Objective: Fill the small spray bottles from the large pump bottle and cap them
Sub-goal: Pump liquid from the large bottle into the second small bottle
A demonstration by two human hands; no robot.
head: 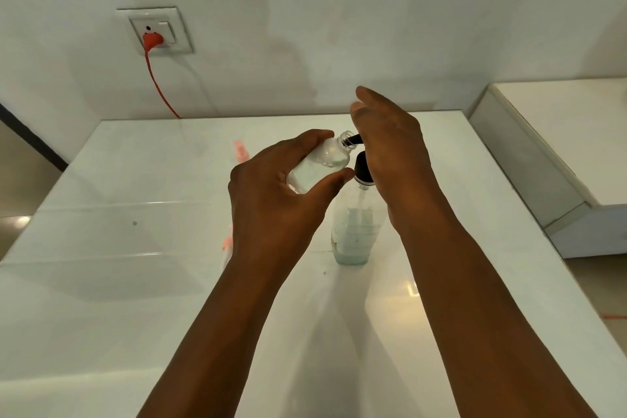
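Filling a small bottle at the pump spout, mid-table.

The left hand (274, 193) grips a small clear spray bottle (320, 164), uncapped and tilted so its open neck meets the black pump spout (354, 138). The right hand (390, 146) lies over the pump head with fingers mostly straight, pressing rather than gripping. The large pump bottle (354, 231) stands upright on the white table (118, 248), near its middle and towards the right edge, with liquid only in its lower part. The step in hand looks like pumping; the small bottle seems partly filled, so the next move likely calls for more presses with the neck kept at the spout, then a cap. A pink spray cap (241, 151) lies beyond the left hand towards the far edge; another pink piece (228, 243) shows beside the left wrist, mostly hidden. A red cord (159, 85) drops from the wall socket (154, 30) behind the far edge, clear of the work.
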